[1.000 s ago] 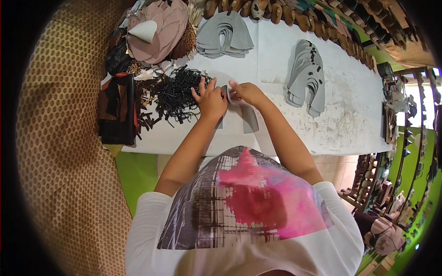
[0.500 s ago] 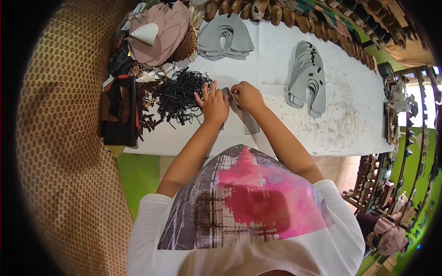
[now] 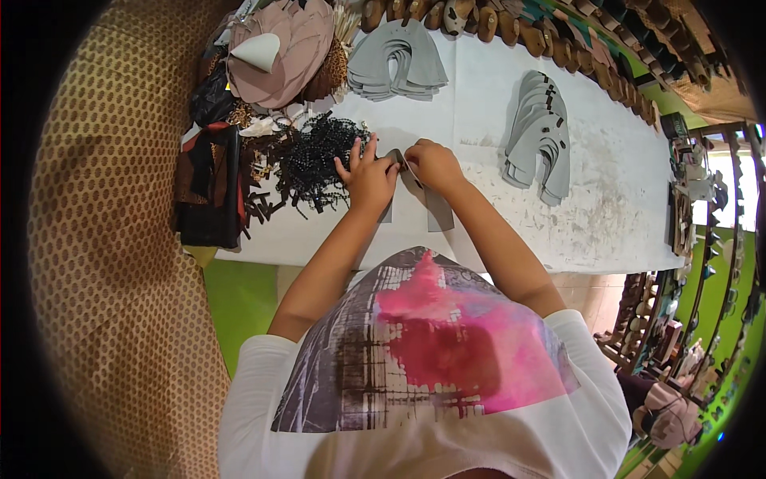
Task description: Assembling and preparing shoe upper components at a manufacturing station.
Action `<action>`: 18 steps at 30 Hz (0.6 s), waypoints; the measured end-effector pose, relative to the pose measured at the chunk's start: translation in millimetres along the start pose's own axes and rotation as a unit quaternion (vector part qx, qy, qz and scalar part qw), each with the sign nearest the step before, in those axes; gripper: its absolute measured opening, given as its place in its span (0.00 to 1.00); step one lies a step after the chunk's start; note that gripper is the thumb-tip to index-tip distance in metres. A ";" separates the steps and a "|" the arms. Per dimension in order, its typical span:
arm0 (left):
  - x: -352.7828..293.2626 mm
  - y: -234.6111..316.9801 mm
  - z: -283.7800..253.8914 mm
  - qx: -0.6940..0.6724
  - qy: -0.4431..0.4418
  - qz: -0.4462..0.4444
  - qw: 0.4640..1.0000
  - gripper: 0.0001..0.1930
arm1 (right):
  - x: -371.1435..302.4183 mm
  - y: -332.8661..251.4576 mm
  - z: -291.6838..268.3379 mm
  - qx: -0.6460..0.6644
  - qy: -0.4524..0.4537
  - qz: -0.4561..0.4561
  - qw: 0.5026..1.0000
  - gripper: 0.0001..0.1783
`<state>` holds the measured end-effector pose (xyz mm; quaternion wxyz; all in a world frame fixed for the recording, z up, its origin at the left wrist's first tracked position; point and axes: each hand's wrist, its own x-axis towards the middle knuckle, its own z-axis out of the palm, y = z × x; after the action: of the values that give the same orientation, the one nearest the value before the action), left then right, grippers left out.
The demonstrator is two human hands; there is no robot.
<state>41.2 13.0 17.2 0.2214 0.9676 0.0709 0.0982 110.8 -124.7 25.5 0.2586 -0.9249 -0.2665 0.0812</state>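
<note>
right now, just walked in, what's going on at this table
A person has both hands at a curved grey piece on the white-covered table. The left hand has its thumb at the piece and its other fingers spread; the right hand is curled at its top. What the fingertips grip is too small to tell. Beside the left hand is a heap of black strands. Two more groups of grey pieces lie farther back.
</note>
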 end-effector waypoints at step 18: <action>-1.7 -1.9 5.3 -0.008 0.017 0.045 0.999 0.07 | -8.1 -12.6 -3.1 -0.025 0.026 -0.007 0.999 0.06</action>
<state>40.6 12.2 11.4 0.2228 0.9663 0.0301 0.1253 99.2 -121.2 34.8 0.2431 -0.9308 -0.2685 0.0490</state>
